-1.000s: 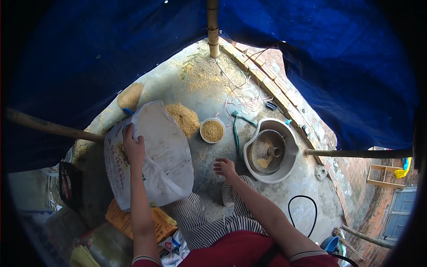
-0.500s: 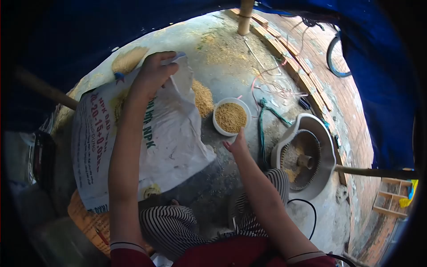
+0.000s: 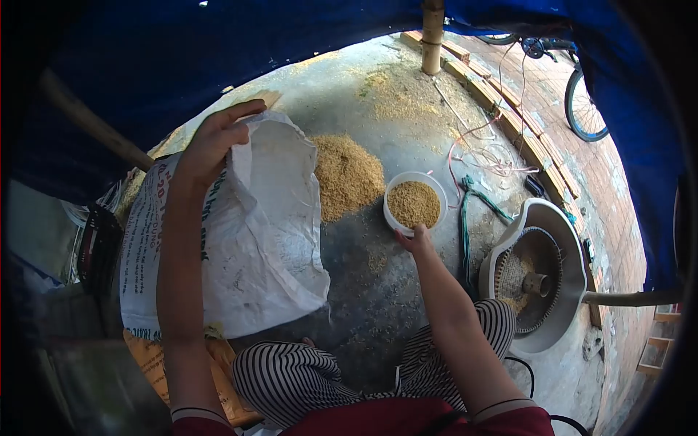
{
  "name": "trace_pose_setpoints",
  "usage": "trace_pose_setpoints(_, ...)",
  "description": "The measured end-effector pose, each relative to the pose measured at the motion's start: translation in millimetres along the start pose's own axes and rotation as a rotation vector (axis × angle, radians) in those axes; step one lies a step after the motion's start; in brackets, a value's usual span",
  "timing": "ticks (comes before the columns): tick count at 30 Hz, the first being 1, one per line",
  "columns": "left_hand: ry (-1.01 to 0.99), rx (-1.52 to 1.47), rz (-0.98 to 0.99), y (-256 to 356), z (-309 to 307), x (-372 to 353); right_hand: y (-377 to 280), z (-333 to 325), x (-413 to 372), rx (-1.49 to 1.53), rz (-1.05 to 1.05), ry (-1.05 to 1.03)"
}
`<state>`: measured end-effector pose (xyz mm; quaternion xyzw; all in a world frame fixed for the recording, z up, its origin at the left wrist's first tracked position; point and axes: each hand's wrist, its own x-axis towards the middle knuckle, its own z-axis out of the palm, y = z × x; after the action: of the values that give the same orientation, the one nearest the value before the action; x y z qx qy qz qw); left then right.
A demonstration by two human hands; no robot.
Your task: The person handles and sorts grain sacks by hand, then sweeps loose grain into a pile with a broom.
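Note:
My left hand (image 3: 218, 142) pinches the upper edge of a white woven sack (image 3: 254, 254) with printed lettering, and its mouth gapes toward the right. Beside the mouth, a heap of golden grain-like material (image 3: 349, 178) lies on the concrete floor, its left side hidden by the sack. A round white tub (image 3: 415, 204), filled with similar brownish-yellow material, stands right of the heap. My right hand (image 3: 414, 238) grips the near rim of this tub, with the thumb over the edge and fingers around the outside.
A grey-white basin (image 3: 574, 316) holding a round, toothed-edge tray sits at the right. Green cloth strips (image 3: 465, 232) lie between tub and basin. A bamboo post (image 3: 432, 43), wooden strips (image 3: 509, 116), loose wires and a bicycle wheel (image 3: 585, 109) are farther back. An orange sack (image 3: 149, 360) lies lower left.
My left hand has pulled the sack's edge up and left, opening its mouth and uncovering more of the heap. My right hand has closed on the tub's rim. The view has shifted.

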<state>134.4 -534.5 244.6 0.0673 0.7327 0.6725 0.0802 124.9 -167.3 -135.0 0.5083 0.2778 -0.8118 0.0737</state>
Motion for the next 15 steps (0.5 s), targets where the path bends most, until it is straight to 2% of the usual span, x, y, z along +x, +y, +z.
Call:
trace_pose_setpoints(2,0.094,0.159,0.121,-2,3,-2,5,7,-19,0.045,-0.131,0.004)
trace_pose_setpoints(4,0.092,0.178,0.126,1,-1,-4,1,14,-27,0.097,-0.128,-0.038)
trace_pose_setpoints(5,0.011,0.345,0.088,6,-5,-6,2,16,-31,0.156,-0.122,-0.072)
trace_pose_setpoints(6,-0.071,0.509,0.052,11,-6,-8,-4,-25,54,0.155,-0.121,-0.07)
trace_pose_setpoints(7,-0.071,0.507,0.052,13,-4,-10,-8,-52,137,-0.211,-0.433,-0.216)
trace_pose_setpoints(8,-0.028,0.746,0.005,15,0,-13,11,-58,209,-0.582,-0.741,-0.361)
trace_pose_setpoints(9,0.019,0.985,-0.044,17,1,-16,13,-61,208,-0.584,-0.745,-0.365)
trace_pose_setpoints(11,-0.012,1.065,0.024,3,-10,-13,21,-58,186,-0.544,-0.866,-0.543)
trace_pose_setpoints(12,-0.048,1.144,0.09,-2,-16,-13,-1,-49,123,-0.548,-0.865,-0.55)
trace_pose_setpoints(13,-0.039,1.145,0.086,-1,-18,-14,1,-18,43,-0.205,-0.416,-0.429)
trace_pose_setpoints(14,-0.032,1.048,-0.025,2,-19,-13,4,21,-47,0.125,0.036,-0.289)
trace_pose_setpoints(15,-0.024,0.947,-0.137,4,-24,-13,5,25,-52,0.111,0.043,-0.294)
